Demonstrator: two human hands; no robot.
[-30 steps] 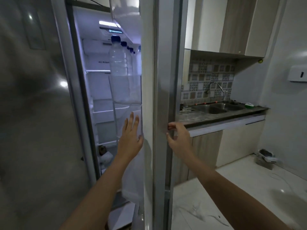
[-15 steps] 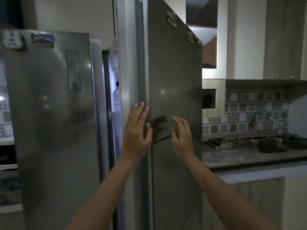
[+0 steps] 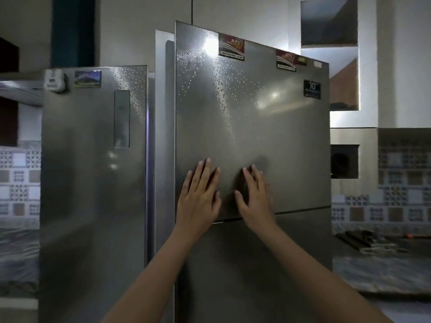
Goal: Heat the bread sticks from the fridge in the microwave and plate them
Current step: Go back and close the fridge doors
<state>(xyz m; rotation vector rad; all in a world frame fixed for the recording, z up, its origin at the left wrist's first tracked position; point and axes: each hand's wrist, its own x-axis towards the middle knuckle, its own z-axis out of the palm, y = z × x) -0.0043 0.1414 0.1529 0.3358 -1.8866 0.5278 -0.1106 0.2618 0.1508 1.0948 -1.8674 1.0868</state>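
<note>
Together, left hand (image 3: 198,202) and right hand (image 3: 255,200) press flat-fingered on the steel fridge door (image 3: 251,117) near tiled wall (image 3: 401,183).

The right fridge door (image 3: 251,127) has a red sticker (image 3: 231,49) near its top edge, and the letters "KFC" can be read on it. A strip of tiny words runs along the bottom of that sticker, but they are too small to read. A second red sticker (image 3: 286,59) further right looks much the same, but its letters are too blurry to read. Below it is a black label (image 3: 312,89) with a big white "10" at the top. The small lines under the number cannot be read. On the left fridge door (image 3: 93,183), a picture magnet (image 3: 88,79) has no words clear enough to read.
</note>
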